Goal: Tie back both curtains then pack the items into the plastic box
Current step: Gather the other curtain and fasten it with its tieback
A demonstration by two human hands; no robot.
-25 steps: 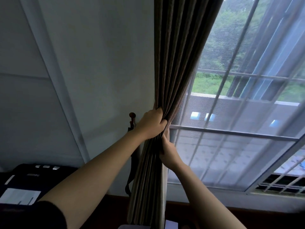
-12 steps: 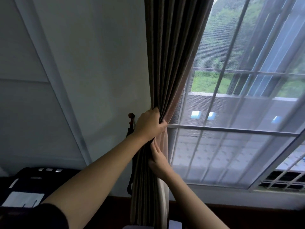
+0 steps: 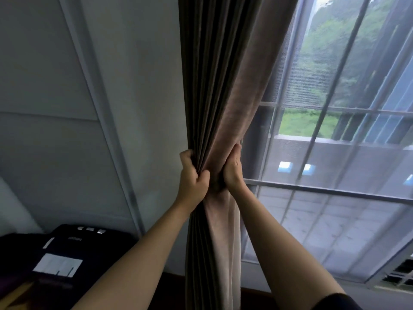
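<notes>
A brown pleated curtain (image 3: 220,90) hangs beside the window, gathered into a narrow bundle at mid height. My left hand (image 3: 192,177) is clenched on the bundle's left folds. My right hand (image 3: 232,168) presses and wraps around the bundle's right side, fingers pointing up. The two hands squeeze the fabric between them. The wall hook and tieback seen before are hidden behind the curtain and my left hand. No plastic box is in view.
A grey wall (image 3: 111,108) with a slanted trim strip lies to the left. A large window with a mesh screen (image 3: 324,175) fills the right. A black printer (image 3: 67,258) with a white label sits at the lower left.
My right hand has moved up from below my left hand to the curtain's right side and closed on it. The bundle is tighter. The hook has gone out of sight.
</notes>
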